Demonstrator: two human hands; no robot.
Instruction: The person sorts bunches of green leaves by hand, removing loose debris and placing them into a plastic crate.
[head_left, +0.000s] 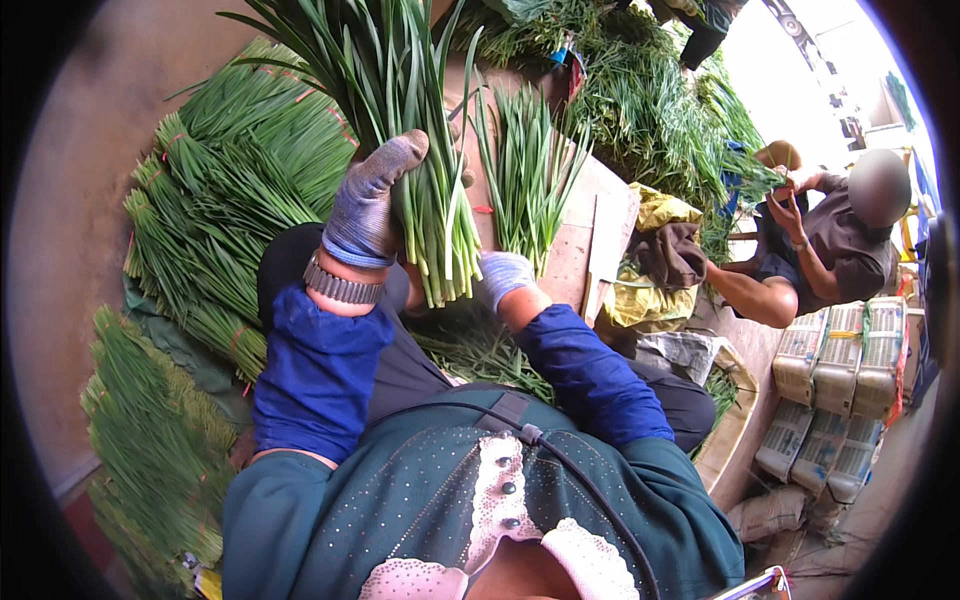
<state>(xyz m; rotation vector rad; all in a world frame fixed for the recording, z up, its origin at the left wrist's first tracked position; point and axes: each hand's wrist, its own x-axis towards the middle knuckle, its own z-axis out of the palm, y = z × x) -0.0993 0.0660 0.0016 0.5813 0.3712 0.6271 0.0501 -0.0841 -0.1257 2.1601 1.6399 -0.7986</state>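
My left hand (371, 199), in a grey-blue knitted glove, grips a thick bunch of garlic chives (439, 225). The dark leaves point away from me and the pale stem ends hang towards my lap. Beside those ends is my gloved right hand (506, 277); its fingers are largely hidden, so what they hold does not show. A smaller heap of chives (531, 180) lies on a flat board (574, 240) just beyond it. Between the two lots sits a small red strip (482, 210).
Bundles of chives with red ties (225, 172) are stacked at left, with more bundles (150, 427) below. Loose greens (637, 97) fill the back. A yellow sack (652, 300) with a dark cloth stands right of the board. Another person (817, 232) sits at right near wrapped bales (836, 352).
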